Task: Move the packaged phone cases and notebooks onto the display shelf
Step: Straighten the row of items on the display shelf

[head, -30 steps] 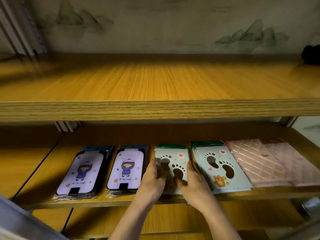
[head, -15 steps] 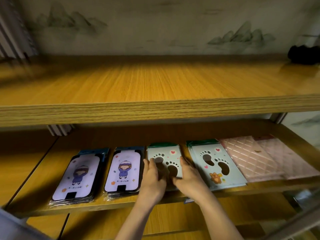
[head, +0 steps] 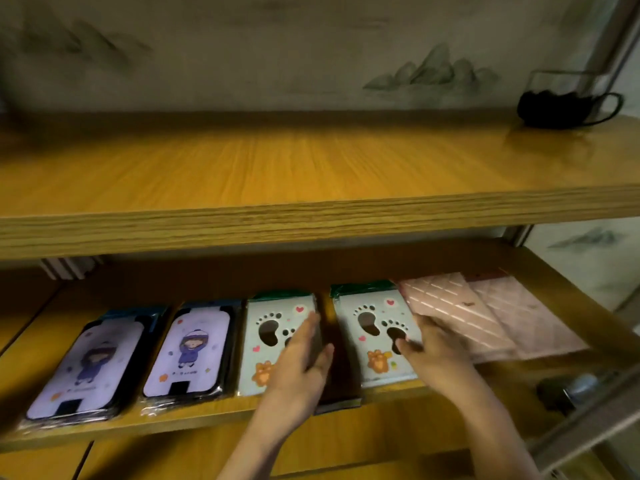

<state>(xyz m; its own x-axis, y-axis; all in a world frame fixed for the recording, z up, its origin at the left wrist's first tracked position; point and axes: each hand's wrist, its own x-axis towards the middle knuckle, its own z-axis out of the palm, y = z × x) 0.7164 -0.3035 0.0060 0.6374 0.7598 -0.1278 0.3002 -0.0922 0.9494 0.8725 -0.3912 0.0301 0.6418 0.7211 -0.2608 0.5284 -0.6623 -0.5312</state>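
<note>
On the lower wooden shelf (head: pixel 173 427) lie two stacks of purple cartoon phone cases (head: pixel 86 368) (head: pixel 188 355). To their right are two light-green footprint packs (head: pixel 266 341) (head: pixel 374 327), then two pink quilted notebooks (head: pixel 450 313) (head: pixel 519 317). My left hand (head: pixel 301 362) lies flat on the right edge of the left footprint pack. My right hand (head: pixel 436 348) rests on the right edge of the right footprint pack, thumb on its cover. A dark gap with a dark pack edge (head: pixel 339 400) separates the two footprint packs.
The upper wooden shelf (head: pixel 311 223) juts out above the lower one and is bare except for a black item in a clear holder (head: pixel 561 109) at its far right. A metal frame bar (head: pixel 588 424) and a dark round object (head: pixel 568 389) sit at lower right.
Both hands were on the left footprint pack. My right hand has moved right onto the right footprint pack, and my left hand has shifted to the left pack's right edge. The view has come closer.
</note>
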